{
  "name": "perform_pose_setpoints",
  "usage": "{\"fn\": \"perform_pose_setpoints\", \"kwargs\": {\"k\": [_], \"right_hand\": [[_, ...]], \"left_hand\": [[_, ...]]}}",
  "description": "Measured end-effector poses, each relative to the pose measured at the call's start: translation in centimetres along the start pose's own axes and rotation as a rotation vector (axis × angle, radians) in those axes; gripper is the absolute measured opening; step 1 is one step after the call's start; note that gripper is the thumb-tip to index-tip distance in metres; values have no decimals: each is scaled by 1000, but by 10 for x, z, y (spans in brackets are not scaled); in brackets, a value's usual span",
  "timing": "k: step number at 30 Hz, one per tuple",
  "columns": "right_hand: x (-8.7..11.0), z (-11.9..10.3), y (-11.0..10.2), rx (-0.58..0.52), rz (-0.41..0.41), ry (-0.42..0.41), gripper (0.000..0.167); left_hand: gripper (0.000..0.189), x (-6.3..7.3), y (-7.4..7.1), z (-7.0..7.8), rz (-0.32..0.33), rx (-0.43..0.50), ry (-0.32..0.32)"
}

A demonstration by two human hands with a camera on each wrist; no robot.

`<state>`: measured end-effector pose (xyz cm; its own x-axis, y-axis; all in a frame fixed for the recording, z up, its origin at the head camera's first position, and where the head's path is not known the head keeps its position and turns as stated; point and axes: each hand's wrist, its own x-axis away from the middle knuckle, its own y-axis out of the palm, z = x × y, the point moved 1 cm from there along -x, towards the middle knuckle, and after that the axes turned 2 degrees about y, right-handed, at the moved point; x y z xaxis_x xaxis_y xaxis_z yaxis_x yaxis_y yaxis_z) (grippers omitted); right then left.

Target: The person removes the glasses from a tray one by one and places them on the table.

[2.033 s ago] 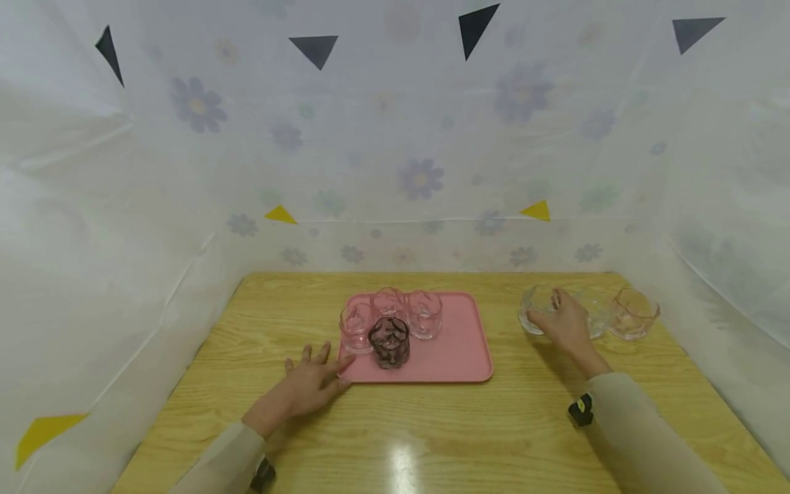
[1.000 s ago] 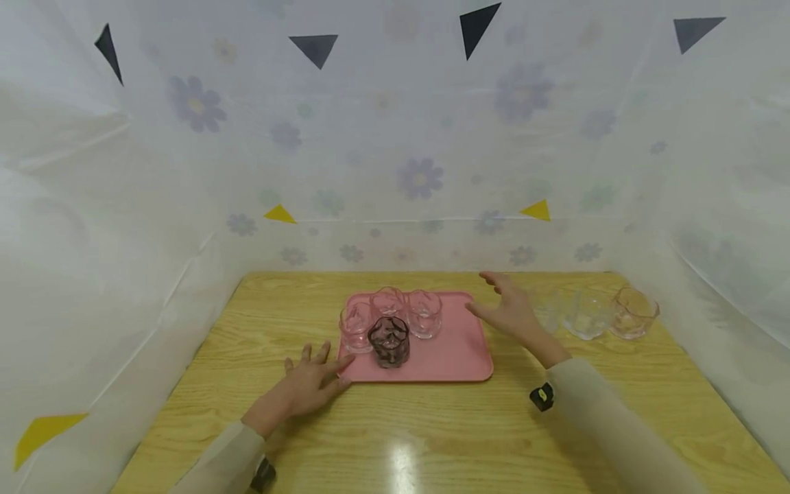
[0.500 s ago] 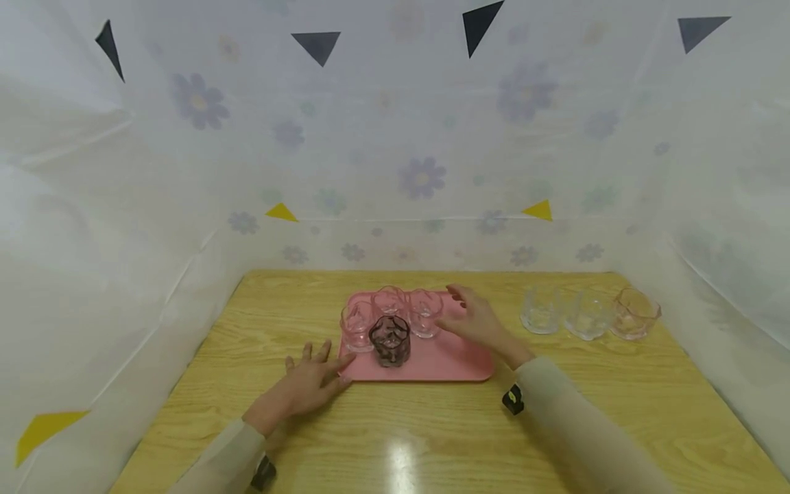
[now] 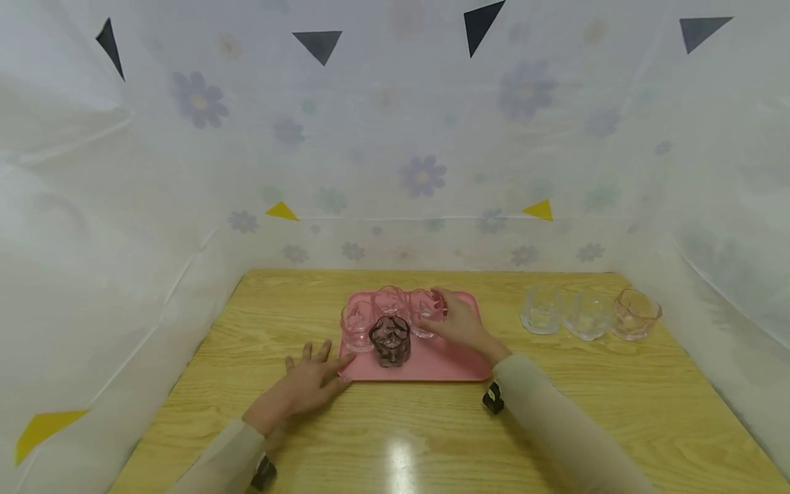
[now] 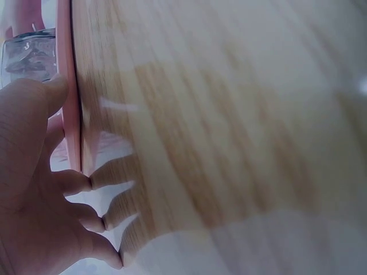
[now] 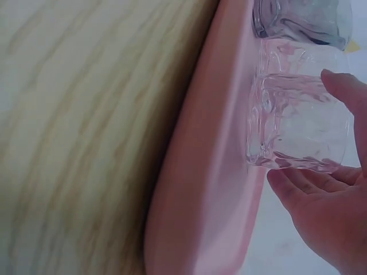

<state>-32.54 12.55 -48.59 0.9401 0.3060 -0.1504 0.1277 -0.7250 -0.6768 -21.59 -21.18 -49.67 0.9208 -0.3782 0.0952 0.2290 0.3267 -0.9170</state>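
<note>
A pink tray (image 4: 457, 367) lies on the wooden table, bearing several petal-rimmed glass cups. My right hand (image 4: 457, 321) is at the rightmost clear cup (image 4: 421, 312), which looks pink against the tray. In the right wrist view the thumb and fingers span that cup (image 6: 304, 126) from opposite sides, and it stands on the tray. Left of it are two more clear cups (image 4: 356, 326) and, in front, a smoky dark cup (image 4: 390, 343). My left hand (image 4: 305, 385) is spread with straight fingers on the table at the tray's front-left corner, its thumb at the rim (image 5: 69, 109).
To the right of the tray, two clear glass cups (image 4: 541, 312) and an amber-tinted one (image 4: 634, 315) stand in a row. White patterned sheeting (image 4: 395, 171) encloses the table (image 4: 524, 418) at the back and sides.
My right hand has left the clear cup in the right-hand row, moved left over the tray and come round the tray's rightmost cup. The left hand has stayed put.
</note>
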Motion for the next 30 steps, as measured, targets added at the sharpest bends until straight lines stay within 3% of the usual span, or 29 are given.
{"fn": "perform_pose_setpoints", "kwargs": {"k": [17,24,30], "right_hand": [[-2,-5,3,-52,-15,53,85],[1,-3,2,-55,18,58,86],[12,-4,-13,-31,54,31,79]], "left_hand": [[54,0,-1,1,1,0,4],[55,1,-2,2,-5,-4,1],[55,3,-3,4,-11,-1,-10]]}}
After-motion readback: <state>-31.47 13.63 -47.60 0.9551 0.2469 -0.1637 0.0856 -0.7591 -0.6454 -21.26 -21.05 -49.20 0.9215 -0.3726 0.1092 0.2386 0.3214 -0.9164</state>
